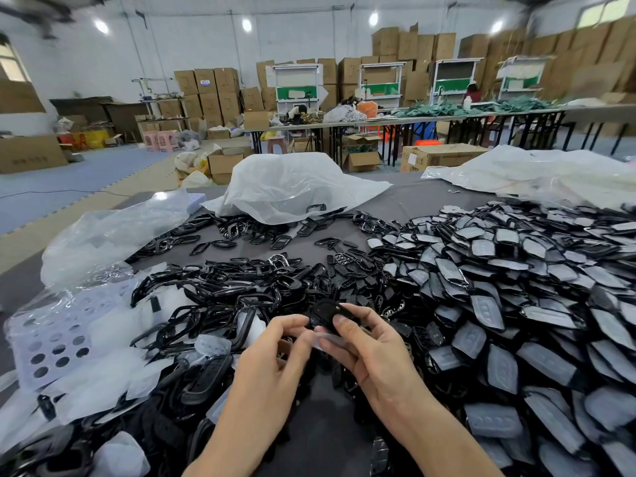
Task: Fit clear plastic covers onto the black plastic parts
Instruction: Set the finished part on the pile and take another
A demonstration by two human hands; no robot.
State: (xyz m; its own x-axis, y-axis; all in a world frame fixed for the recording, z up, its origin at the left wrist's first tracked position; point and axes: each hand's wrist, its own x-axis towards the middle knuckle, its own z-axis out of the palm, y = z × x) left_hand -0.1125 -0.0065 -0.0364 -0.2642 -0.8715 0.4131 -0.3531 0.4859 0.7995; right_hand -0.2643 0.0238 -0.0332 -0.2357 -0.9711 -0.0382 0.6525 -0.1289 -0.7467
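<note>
Both my hands meet over the middle of the table. My right hand [368, 352] grips a black plastic part [323, 313] between thumb and fingers. A clear plastic cover [325, 338] lies just under that part, pinched by the fingers of my left hand [275, 359] at its left edge and touched by my right thumb. The cover sits against the part's lower side; whether it is seated I cannot tell. Loose black frames [223, 290] lie heaped in front of my hands.
A big heap of covered black parts [516, 287] fills the right of the table. Loose clear covers [103, 380] and a perforated sheet [51, 342] lie at left. Plastic bags [292, 187] stand behind. Cardboard boxes and long tables fill the room beyond.
</note>
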